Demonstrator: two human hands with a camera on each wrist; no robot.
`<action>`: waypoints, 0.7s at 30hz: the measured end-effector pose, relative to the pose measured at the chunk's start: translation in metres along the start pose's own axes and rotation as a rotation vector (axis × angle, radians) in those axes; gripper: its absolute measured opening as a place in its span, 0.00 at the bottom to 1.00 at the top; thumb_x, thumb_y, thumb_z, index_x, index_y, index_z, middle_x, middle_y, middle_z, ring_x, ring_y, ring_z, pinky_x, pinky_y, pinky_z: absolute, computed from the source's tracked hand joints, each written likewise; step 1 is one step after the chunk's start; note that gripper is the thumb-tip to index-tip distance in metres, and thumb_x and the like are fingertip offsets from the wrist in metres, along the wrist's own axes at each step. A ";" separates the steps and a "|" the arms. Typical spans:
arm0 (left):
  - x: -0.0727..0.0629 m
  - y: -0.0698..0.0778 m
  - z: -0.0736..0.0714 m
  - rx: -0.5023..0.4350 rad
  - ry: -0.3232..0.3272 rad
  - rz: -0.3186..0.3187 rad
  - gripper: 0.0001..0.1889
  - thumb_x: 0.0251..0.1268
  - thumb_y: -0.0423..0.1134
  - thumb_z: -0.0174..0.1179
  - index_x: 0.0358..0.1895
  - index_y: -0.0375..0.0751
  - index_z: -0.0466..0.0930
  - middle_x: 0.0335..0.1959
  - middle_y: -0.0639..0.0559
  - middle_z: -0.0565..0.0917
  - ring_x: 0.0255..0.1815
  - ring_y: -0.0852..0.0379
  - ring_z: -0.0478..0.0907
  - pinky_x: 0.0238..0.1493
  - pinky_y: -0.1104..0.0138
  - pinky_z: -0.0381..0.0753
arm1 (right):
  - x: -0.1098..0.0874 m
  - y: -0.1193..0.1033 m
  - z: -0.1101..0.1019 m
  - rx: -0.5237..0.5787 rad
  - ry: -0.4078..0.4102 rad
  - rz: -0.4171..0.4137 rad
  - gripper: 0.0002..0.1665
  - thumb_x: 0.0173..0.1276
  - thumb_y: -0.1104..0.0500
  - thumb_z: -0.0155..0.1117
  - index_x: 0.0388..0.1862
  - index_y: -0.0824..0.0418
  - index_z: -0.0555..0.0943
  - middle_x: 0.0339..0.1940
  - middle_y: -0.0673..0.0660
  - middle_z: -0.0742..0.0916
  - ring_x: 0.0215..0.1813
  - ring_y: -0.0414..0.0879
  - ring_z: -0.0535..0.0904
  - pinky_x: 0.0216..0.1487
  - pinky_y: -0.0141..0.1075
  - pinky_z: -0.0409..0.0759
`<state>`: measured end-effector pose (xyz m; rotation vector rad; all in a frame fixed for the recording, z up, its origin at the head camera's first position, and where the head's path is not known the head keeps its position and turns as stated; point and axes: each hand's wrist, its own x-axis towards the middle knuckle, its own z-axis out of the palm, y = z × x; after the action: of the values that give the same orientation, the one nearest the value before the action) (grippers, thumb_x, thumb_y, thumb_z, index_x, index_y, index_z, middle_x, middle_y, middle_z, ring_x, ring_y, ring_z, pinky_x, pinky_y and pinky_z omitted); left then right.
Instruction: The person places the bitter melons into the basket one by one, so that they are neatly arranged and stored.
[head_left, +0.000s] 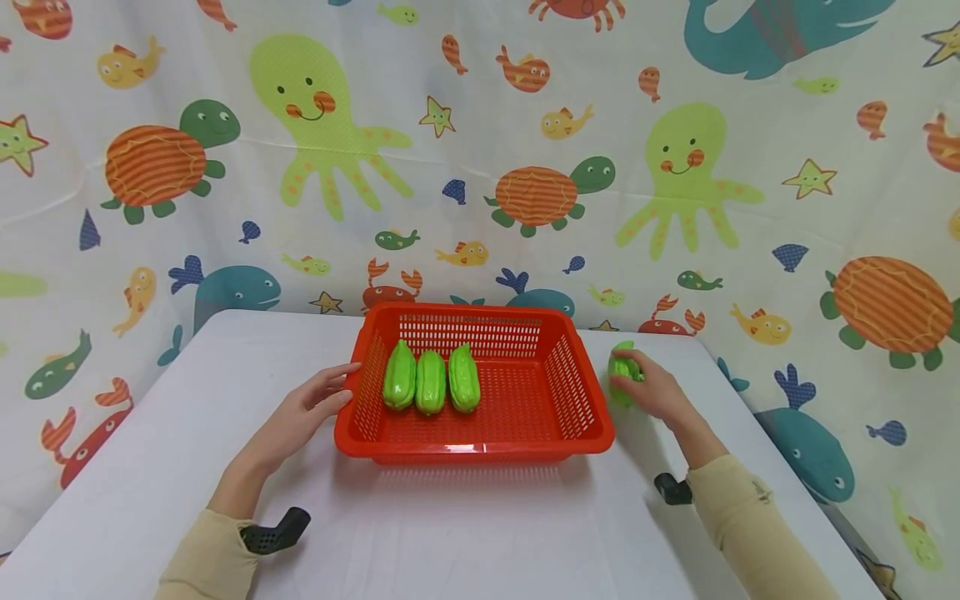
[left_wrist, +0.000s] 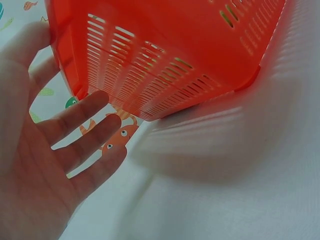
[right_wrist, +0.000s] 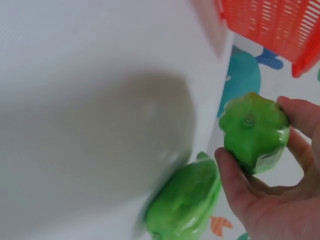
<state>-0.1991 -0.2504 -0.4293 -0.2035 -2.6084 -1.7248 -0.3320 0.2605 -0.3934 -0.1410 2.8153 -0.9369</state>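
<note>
A red plastic basket (head_left: pixel 472 457) stands on the white table, with three shiny green ridged fruits (head_left: pixel 431 383) lying side by side in its left half. My left hand (head_left: pixel 311 408) is at the basket's left rim. In the left wrist view, some fingers (left_wrist: pixel 85 145) of it spread loosely beneath the basket's slotted wall. To the right of the basket, my right hand (head_left: pixel 651 385) grips another green ridged fruit (right_wrist: pixel 254 131) between thumb and fingers, its end facing the camera. Close below that one, a further green fruit (right_wrist: pixel 185 200) lies on the table.
The white table (head_left: pixel 465 533) stretches out around the basket. Behind it hangs a white curtain (head_left: pixel 465 83) printed with sea animals. A black wrist device (head_left: pixel 276 533) sits at the left sleeve and a similar black device (head_left: pixel 672 489) at the right sleeve.
</note>
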 end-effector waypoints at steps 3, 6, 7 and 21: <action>0.000 0.000 0.000 0.000 0.002 0.001 0.31 0.72 0.53 0.53 0.75 0.52 0.60 0.67 0.38 0.69 0.66 0.38 0.67 0.57 0.43 0.75 | -0.001 -0.003 -0.003 0.026 0.027 0.004 0.37 0.73 0.46 0.58 0.76 0.53 0.59 0.68 0.69 0.68 0.65 0.66 0.63 0.57 0.62 0.74; -0.001 0.000 0.001 0.000 0.004 0.003 0.31 0.72 0.53 0.53 0.75 0.52 0.60 0.67 0.39 0.69 0.66 0.38 0.67 0.57 0.43 0.75 | -0.002 -0.009 -0.005 0.040 0.055 -0.007 0.38 0.73 0.46 0.58 0.77 0.51 0.59 0.70 0.68 0.66 0.67 0.66 0.62 0.58 0.62 0.73; 0.000 0.000 0.001 0.000 0.004 0.003 0.31 0.72 0.53 0.53 0.75 0.52 0.60 0.67 0.39 0.69 0.66 0.38 0.67 0.57 0.43 0.75 | -0.003 -0.012 -0.006 0.045 0.063 -0.013 0.38 0.73 0.46 0.58 0.77 0.51 0.59 0.71 0.68 0.66 0.67 0.66 0.61 0.59 0.62 0.73; 0.000 0.000 0.000 0.009 0.002 -0.003 0.31 0.72 0.54 0.53 0.75 0.53 0.59 0.67 0.38 0.69 0.66 0.37 0.67 0.57 0.41 0.74 | -0.021 -0.052 -0.008 0.100 0.166 -0.150 0.35 0.73 0.45 0.58 0.75 0.51 0.63 0.67 0.65 0.72 0.57 0.62 0.76 0.48 0.49 0.83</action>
<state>-0.1987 -0.2501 -0.4290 -0.1976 -2.6157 -1.7134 -0.3114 0.2270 -0.3531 -0.2761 2.9339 -1.1705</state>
